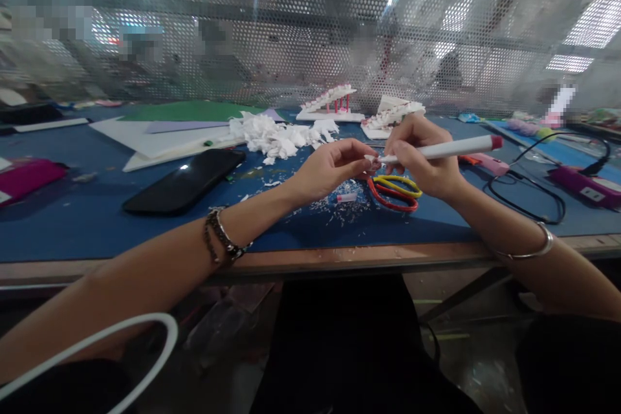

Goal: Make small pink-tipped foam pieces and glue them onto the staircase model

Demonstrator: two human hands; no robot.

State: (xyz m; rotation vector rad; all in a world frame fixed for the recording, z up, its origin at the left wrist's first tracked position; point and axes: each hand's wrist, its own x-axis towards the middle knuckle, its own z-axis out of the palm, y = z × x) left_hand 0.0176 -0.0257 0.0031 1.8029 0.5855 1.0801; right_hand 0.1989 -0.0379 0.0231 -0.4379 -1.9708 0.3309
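Observation:
My right hand (423, 156) is closed around a white pen-like tool with a red end (446, 149), held level above the blue table (87, 220). Its tip meets my left hand (334, 165), whose fingers pinch something small and pale that I cannot make out. Both hands hover just above red and yellow scissors (395, 193) lying on the table. White shavings (339, 207) are scattered under the hands.
A black phone (187, 187) lies to the left. A heap of white scraps (279, 132), foam sheets (160, 139) and two small white stair models (330, 103) stand behind. Black cable (528, 204) and pink devices (585, 184) lie to the right. A perforated screen (310, 26) backs the table.

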